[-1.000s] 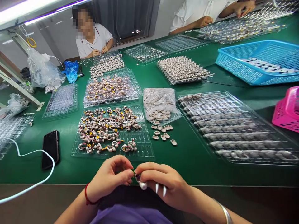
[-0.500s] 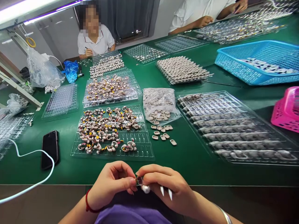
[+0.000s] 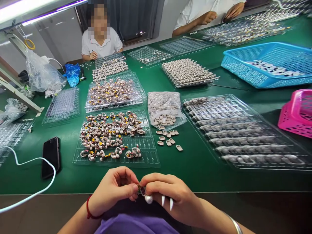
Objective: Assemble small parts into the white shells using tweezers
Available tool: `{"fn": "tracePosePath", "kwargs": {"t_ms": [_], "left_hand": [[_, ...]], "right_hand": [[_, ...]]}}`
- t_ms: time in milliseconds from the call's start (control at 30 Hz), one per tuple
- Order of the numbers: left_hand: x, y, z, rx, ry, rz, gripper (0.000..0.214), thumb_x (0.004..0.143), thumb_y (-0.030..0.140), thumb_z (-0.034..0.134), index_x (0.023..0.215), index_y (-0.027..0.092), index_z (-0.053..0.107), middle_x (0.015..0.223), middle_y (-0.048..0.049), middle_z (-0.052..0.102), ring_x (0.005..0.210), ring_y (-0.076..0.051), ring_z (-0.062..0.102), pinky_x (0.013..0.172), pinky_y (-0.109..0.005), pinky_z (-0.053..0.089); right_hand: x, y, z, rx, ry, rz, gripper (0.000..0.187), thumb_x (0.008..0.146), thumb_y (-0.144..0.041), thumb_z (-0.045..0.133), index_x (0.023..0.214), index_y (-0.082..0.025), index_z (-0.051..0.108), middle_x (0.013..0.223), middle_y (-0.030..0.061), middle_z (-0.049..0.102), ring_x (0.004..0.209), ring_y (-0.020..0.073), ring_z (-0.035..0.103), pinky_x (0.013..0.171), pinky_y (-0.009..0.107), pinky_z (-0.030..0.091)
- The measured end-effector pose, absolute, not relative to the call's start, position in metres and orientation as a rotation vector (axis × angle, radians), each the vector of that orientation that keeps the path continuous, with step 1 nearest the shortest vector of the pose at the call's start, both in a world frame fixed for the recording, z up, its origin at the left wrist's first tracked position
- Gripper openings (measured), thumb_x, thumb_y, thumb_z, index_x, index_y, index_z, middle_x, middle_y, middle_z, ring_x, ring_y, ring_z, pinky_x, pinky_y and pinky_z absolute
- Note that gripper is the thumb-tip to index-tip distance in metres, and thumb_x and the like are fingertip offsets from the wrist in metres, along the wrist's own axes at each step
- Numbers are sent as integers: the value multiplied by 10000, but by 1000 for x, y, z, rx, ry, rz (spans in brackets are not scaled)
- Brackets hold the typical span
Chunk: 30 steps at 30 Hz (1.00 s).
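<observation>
At the table's front edge, both hands meet on one small earbud (image 3: pixel 148 199), with a dark circuit board showing in its unclosed shell and a pale round end hanging below. My left hand (image 3: pixel 119 187) pinches the board side between thumb and fingertips. My right hand (image 3: pixel 170 191) grips the earbud's other side with thumb and forefinger. Two white pointed tips, seemingly tweezers (image 3: pixel 167 202), stick out from under the right hand's fingers. Ahead lies a clear tray (image 3: pixel 146 159) of similar earbuds with yellow and red parts. Loose beige shell covers (image 3: pixel 179 148) lie right of it.
A plastic bag (image 3: pixel 164 100) of covers sits mid-table. Rows of pieces fill a clear tray (image 3: pixel 234 130) at right. A blue basket (image 3: pixel 258 78), a pink basket (image 3: pixel 287 122), a phone (image 3: pixel 50 157) and a white cable (image 3: pixel 52 182) lie around. Two co-workers sit across.
The earbud stays between both hands, with only a slight shift of the fingers. The whole view has moved slightly. At the far right, a co-worker's hand has come down toward the trays.
</observation>
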<state>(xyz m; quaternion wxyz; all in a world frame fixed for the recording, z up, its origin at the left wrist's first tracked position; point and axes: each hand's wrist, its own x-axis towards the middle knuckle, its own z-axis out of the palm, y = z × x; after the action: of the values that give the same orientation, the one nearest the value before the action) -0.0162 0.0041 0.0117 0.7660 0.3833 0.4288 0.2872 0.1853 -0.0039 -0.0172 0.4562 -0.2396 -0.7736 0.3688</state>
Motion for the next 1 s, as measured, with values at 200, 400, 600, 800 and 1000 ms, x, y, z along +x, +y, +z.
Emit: {"fn": "tracePosePath", "kwargs": {"t_ms": [200, 400, 600, 800, 1000], "left_hand": [[-17, 8, 12, 846, 959, 581, 300, 672, 352, 839, 744, 117, 668, 612, -11, 651, 529, -88, 586, 547, -191, 483], [-13, 12, 11, 760, 958, 494, 364, 584, 383, 878, 676, 114, 653, 547, -9, 644, 464, -96, 588, 493, -193, 478], [-10, 0, 3, 713, 946, 611, 326, 610, 315, 882, 713, 112, 649, 602, -17, 677, 524, -95, 611, 544, -190, 486], [-2, -17, -6, 695, 945, 791, 311, 655, 278, 866, 735, 130, 604, 654, 2, 670, 552, -77, 591, 560, -180, 468], [2, -19, -3, 782, 978, 859, 327, 673, 265, 856, 781, 149, 570, 712, 21, 641, 644, -77, 568, 623, -175, 450]], "right_hand": [[185, -2, -14, -589, -1939, 919, 200, 896, -37, 461, 855, -171, 605, 859, 76, 674, 749, 127, 653, 650, 202, 540], [185, -4, -16, -586, -2014, 970, 236, 884, -18, 429, 859, -170, 608, 868, 76, 671, 754, 127, 649, 643, 206, 531], [184, -8, -22, -650, -1882, 890, 209, 886, -24, 467, 881, -169, 617, 886, 85, 670, 766, 128, 651, 655, 204, 542], [183, -12, -21, -667, -1805, 852, 183, 887, -31, 514, 881, -172, 630, 902, 86, 681, 769, 132, 674, 687, 206, 562], [183, -12, -21, -645, -1804, 883, 186, 893, -41, 516, 963, -166, 635, 965, 103, 683, 841, 147, 680, 748, 227, 576]]}}
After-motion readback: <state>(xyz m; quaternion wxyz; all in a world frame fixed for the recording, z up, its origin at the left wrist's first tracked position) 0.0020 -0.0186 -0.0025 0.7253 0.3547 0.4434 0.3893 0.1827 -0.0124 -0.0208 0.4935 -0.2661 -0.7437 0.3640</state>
